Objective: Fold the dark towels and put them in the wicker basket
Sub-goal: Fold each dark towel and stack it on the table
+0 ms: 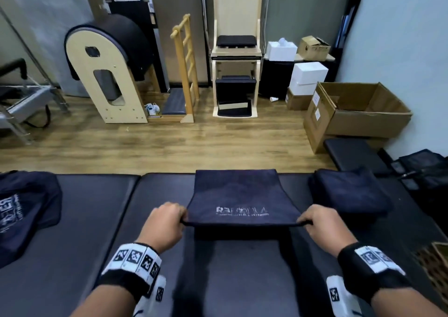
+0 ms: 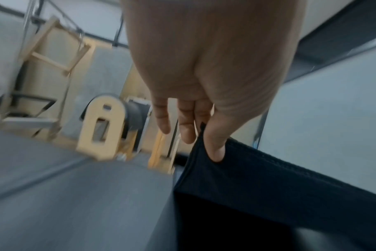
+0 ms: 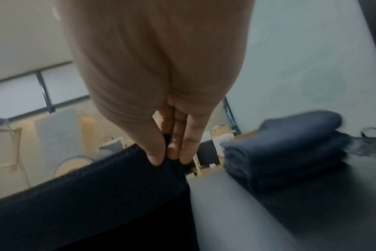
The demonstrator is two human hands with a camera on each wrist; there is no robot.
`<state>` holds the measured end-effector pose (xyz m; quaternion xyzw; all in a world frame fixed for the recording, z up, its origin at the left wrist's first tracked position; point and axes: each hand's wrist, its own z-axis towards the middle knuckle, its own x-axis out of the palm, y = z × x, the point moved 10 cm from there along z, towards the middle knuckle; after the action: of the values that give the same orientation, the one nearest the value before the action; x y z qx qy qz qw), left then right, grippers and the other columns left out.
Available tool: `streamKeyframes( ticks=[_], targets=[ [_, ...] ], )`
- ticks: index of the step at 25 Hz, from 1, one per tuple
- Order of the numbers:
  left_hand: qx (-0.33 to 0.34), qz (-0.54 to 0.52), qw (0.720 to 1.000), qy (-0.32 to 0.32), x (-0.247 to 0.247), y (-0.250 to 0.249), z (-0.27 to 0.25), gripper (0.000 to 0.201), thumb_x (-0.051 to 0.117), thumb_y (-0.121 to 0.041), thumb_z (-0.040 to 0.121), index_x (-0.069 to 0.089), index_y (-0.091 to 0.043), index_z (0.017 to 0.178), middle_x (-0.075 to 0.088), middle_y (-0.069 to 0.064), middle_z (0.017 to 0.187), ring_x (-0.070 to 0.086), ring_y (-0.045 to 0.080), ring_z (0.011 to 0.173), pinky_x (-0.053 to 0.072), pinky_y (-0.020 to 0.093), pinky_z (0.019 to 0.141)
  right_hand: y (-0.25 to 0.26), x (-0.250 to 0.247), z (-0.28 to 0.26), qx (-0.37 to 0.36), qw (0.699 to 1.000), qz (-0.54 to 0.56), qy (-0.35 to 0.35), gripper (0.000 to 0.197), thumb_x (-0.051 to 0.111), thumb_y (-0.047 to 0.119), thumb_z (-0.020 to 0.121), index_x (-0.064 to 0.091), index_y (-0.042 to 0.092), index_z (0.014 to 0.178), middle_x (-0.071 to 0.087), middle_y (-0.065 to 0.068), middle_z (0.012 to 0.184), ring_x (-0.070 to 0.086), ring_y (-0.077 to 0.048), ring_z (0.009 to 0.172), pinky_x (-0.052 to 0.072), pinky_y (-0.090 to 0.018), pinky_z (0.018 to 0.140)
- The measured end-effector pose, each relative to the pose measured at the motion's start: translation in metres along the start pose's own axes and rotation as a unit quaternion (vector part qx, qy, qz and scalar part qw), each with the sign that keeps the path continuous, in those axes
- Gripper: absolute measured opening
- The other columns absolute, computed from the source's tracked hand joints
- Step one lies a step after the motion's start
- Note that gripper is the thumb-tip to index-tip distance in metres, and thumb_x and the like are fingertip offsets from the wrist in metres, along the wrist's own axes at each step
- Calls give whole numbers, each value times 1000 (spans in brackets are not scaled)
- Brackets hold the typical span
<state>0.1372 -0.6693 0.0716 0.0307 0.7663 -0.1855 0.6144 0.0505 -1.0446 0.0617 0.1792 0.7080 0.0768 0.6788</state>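
Note:
A dark navy towel [image 1: 238, 195] with pale lettering lies partly on the black padded table [image 1: 101, 219], its near edge lifted off the surface. My left hand [image 1: 167, 222] pinches the near left corner, and the left wrist view shows the thumb [image 2: 215, 149] pressing the towel [image 2: 268, 183]. My right hand [image 1: 320, 224] pinches the near right corner, fingers [image 3: 172, 151] closed on the cloth [image 3: 97, 195]. A stack of folded dark towels [image 1: 349, 193] [image 3: 285, 149] sits to the right. The wicker basket [image 1: 436, 265] shows at the right edge.
A heap of unfolded dark towels [image 1: 24, 210] lies at the table's left end. Beyond the table is a wooden floor with a ladder barrel [image 1: 109, 67], a wooden chair unit [image 1: 236, 57] and open cardboard boxes [image 1: 356, 113].

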Motion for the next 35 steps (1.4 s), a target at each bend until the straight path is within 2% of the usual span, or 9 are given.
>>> streamKeyframes(
  ticks=[3, 6, 9, 13, 16, 18, 22, 26, 35],
  targets=[
    [-39, -13, 996, 85, 92, 6, -55, 9, 45, -19, 64, 48, -26, 60, 66, 3, 85, 64, 29, 92, 50, 37, 75, -33, 81, -58, 42, 992, -14, 120, 23, 66, 12, 77, 79, 30, 84, 71, 4, 95, 69, -18, 96, 47, -19, 85],
    [-58, -29, 988, 137, 140, 6, -98, 9, 45, -14, 63, 44, -22, 59, 59, 1, 77, 64, 30, 87, 44, 31, 64, -39, 119, -109, 38, 983, 8, 179, 17, 65, 17, 80, 69, 32, 73, 69, 8, 96, 67, -12, 94, 44, -12, 80],
    [-68, -39, 984, 157, 155, 5, -129, 13, 52, -13, 70, 49, -25, 64, 58, -3, 77, 65, 28, 89, 45, 29, 66, -46, 132, -137, 42, 979, -4, 201, 26, 62, 16, 82, 57, 34, 65, 69, 4, 96, 67, -14, 92, 47, -15, 79],
    [-41, -41, 981, 186, 154, 0, -144, 20, 65, -16, 75, 53, -29, 67, 65, -6, 83, 66, 17, 89, 50, 24, 74, -47, 127, -154, 46, 977, -8, 206, 21, 62, 20, 85, 59, 30, 67, 65, 6, 88, 66, -13, 80, 51, -21, 72],
    [-16, -66, 980, 184, 144, -3, -145, 11, 69, -16, 79, 67, -27, 77, 65, -10, 78, 65, 11, 86, 46, 18, 72, -39, 116, -154, 31, 972, -2, 234, 13, 62, 20, 86, 62, 25, 75, 63, 9, 76, 61, -6, 67, 46, -17, 61],
    [-24, -94, 983, 154, 132, 5, -136, 8, 70, -17, 82, 74, -24, 85, 70, -10, 81, 65, 8, 85, 44, 15, 73, -32, 103, -141, 21, 974, -4, 227, 16, 64, 20, 86, 59, 29, 73, 63, 10, 74, 61, -7, 68, 46, -17, 62],
    [-41, -116, 988, 89, 98, 16, -102, 10, 69, -16, 85, 72, -24, 79, 66, -10, 73, 61, 9, 78, 40, 17, 70, -22, 64, -88, 21, 994, 10, 104, 14, 68, 16, 83, 68, 29, 79, 72, 9, 79, 67, -14, 84, 48, -21, 77],
    [-56, -125, 990, 41, 75, 32, -48, 13, 68, -17, 84, 67, -22, 73, 69, -4, 73, 64, 17, 78, 47, 25, 72, -8, 35, -34, 40, 998, 53, 7, 14, 69, 10, 80, 61, 21, 78, 68, 3, 73, 65, -26, 77, 53, -33, 73],
    [-49, -129, 988, 70, 87, 57, 70, 12, 66, -16, 87, 70, -22, 78, 71, 1, 81, 64, 21, 87, 43, 22, 75, -14, 61, 81, 83, 996, -3, 30, 18, 70, 12, 82, 56, 20, 74, 66, -1, 74, 61, -30, 77, 50, -34, 73]
  ],
)
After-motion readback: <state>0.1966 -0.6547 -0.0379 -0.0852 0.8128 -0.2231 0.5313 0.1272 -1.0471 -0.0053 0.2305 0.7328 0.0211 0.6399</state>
